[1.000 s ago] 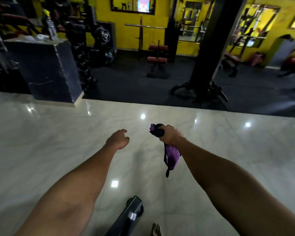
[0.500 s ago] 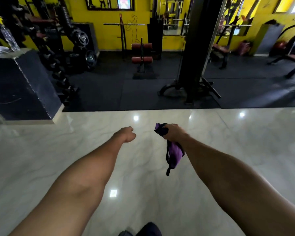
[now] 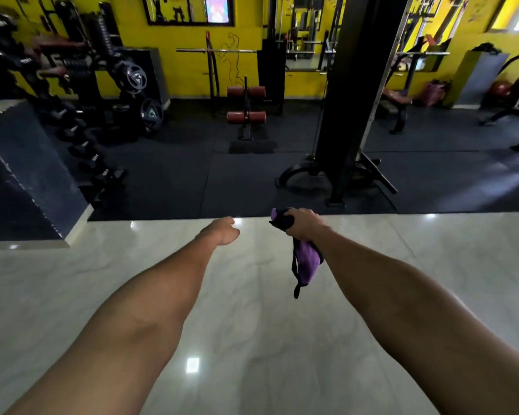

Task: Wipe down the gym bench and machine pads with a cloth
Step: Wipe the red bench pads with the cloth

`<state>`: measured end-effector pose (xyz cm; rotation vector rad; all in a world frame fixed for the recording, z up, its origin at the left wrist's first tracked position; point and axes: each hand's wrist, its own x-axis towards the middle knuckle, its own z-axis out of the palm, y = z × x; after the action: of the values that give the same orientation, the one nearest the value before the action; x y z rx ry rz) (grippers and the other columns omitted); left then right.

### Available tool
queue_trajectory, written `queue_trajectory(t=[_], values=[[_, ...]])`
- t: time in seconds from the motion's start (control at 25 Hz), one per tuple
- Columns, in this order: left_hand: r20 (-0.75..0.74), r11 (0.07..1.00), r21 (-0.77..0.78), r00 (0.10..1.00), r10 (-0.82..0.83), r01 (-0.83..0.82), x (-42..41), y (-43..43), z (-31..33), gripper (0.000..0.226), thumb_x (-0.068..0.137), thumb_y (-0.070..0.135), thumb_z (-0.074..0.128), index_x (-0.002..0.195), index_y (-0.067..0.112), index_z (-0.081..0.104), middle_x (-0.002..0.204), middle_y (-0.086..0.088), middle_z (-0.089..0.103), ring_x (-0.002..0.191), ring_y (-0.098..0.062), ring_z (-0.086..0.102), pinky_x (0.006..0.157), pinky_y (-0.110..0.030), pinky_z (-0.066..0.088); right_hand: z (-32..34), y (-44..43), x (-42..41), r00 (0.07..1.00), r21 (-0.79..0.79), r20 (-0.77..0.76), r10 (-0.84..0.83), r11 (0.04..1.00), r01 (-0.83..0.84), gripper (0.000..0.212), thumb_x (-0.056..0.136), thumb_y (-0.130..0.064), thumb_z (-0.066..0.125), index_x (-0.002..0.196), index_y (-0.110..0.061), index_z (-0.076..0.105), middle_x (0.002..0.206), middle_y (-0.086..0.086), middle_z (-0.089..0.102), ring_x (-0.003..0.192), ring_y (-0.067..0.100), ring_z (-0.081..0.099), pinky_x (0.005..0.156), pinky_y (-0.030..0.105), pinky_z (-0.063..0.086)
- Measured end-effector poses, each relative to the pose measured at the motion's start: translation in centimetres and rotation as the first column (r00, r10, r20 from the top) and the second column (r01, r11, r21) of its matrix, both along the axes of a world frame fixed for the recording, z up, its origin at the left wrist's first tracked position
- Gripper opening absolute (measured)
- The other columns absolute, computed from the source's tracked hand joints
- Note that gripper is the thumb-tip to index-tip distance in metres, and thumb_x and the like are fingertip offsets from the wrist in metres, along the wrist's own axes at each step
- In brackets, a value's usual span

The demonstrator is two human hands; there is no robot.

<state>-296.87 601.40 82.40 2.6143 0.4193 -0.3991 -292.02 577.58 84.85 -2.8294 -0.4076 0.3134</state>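
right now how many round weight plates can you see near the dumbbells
2. The upper plate is at upper left; the lower plate is just below and right of it. More may be hidden in shadow.

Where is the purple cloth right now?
Just right of centre in the head view, the purple cloth hangs from the right hand, above the pale floor.

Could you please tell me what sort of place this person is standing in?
Most likely a gym: a sloping rack of dumbbells, weight plates and a red-padded machine stand on the dark floor mats.
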Motion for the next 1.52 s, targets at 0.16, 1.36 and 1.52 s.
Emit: queue_trajectory(t=[0.16, 1.36, 1.52], values=[[0.083, 1.0, 0.004, 0.997, 0.003, -0.003, 8.2, 2.2, 2.6, 0.055, 0.092, 0.029, 0.05, 0.147, 0.024, 0.046, 0.152, -0.006, 0.046, 0.137, -0.03, 0.045, 0.11, -0.038, 0.04, 1.8, 2.7, 9.3, 0.999, 0.031, 0.025, 0.042, 0.999, -0.043, 0.055, 0.084, -0.033, 0.067, 0.138, -0.034, 0.056, 0.129, 0.005, 0.06, 0.115, 0.031, 0.06, 0.095, 0.038, 0.05], [0.065, 0.999, -0.011, 0.997, 0.043, -0.042, 82.6, 34.5, 1.9, 0.06, 0.097, 0.033, 0.047, 0.155, 0.023, 0.033, 0.156, -0.007, 0.038, 0.135, -0.029, 0.045, 0.107, -0.04, 0.042, 1.5, 36.1, 85.9, 0.993, 0.125, -0.032, 0.115, 0.986, -0.111, 0.039, 0.085, -0.009, 0.062, 0.123, -0.017, 0.059, 0.128, 0.016, 0.057, 0.108, 0.039, 0.059, 0.078, 0.038, 0.048], [0.056, 1.0, -0.001, 0.998, 0.018, -0.018, 91.8, 39.0, 2.8, 0.059, 0.099, 0.032, 0.046, 0.155, 0.022, 0.033, 0.155, -0.008, 0.039, 0.134, -0.029, 0.046, 0.104, -0.039, 0.043, 2.8, 41.0, 94.6, 0.999, 0.144, 0.003, 0.049, 0.988, -0.049, 0.044, 0.09, -0.01, 0.057, 0.132, -0.022, 0.057, 0.128, 0.016, 0.052, 0.114, 0.042, 0.055, 0.082, 0.038, 0.044]])
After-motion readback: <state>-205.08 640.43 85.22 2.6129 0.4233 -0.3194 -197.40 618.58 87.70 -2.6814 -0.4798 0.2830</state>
